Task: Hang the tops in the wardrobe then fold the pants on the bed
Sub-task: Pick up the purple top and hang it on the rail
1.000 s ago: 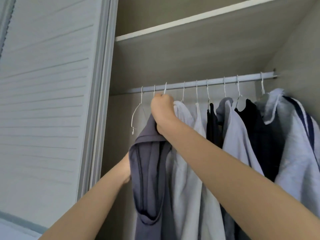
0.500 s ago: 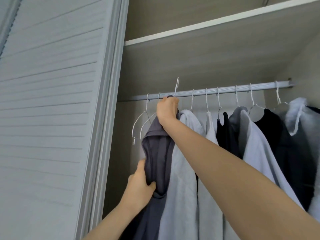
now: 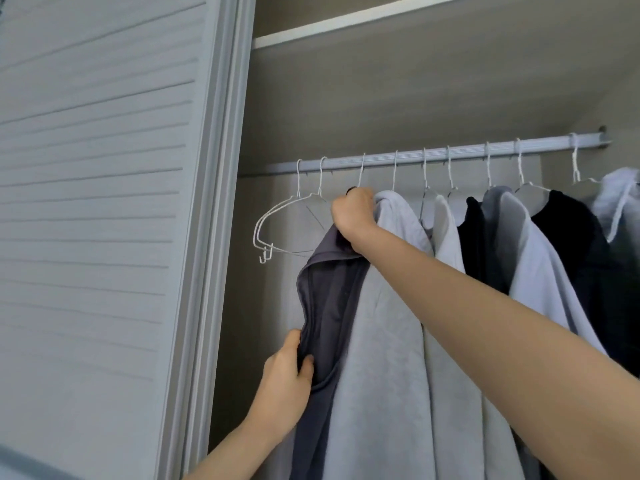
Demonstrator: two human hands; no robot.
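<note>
Louvred door [image 3: 97,202] at far left, slid beside the open wardrobe bay. Shelf [image 3: 415,26] overhead; rail [image 3: 450,157] runs below it across the bay.

Two bare wire hangers [image 3: 294,220] hang at the rail's left end, side by side, touching each other.

Left hand [image 3: 285,379] low, just right of the door frame: thumb and fingers pinch the front edge of the dark grey top [image 3: 329,306] near its armhole.

That top hangs third along the rail, hook over the rail, just right of the bare hangers and against the pale grey top [image 3: 388,323].

Right hand [image 3: 353,214] up under the rail, fingers curled tight around the dark grey top's neck at the hanger; whether it also grips the wire, cannot tell.

Further right: more tops [image 3: 519,271] on hangers, white, black, grey, packed close to the rail's end.
</note>
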